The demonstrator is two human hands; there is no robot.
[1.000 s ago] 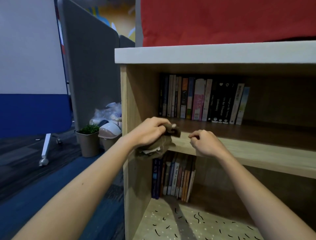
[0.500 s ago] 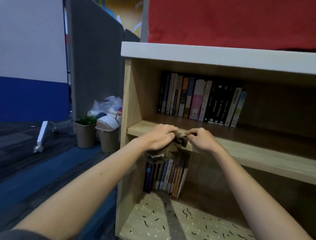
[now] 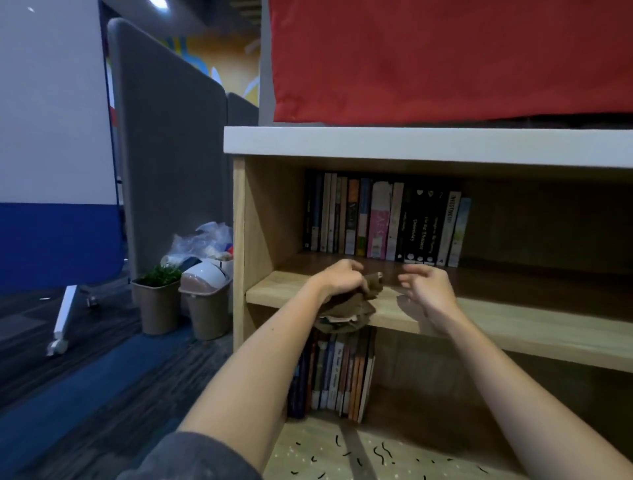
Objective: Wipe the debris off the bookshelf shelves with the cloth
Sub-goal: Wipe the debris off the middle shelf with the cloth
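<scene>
Head view: cloth [image 3: 354,305] partly hidden under left hand [image 3: 337,279]

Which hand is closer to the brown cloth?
Left. The left hand grips the cloth at the middle shelf's front edge; the right hand hovers open just to its right, not touching it.

Noted grey partition [image 3: 171,154] upright at left, beside white-over-blue panel [image 3: 51,154] on castor foot [image 3: 61,322]. Found dark plank floor [image 3: 27,342] with blue carpet strip [image 3: 68,387]. Logged tan bin holding plant [image 3: 157,308] just beside lidded tan bin [image 3: 207,305] (swing lid pale), clear bag [image 3: 202,240] behind. Recorded red fabric [image 3: 445,58] hanging top right; ceiling light [image 3: 159,3] lit.
</scene>
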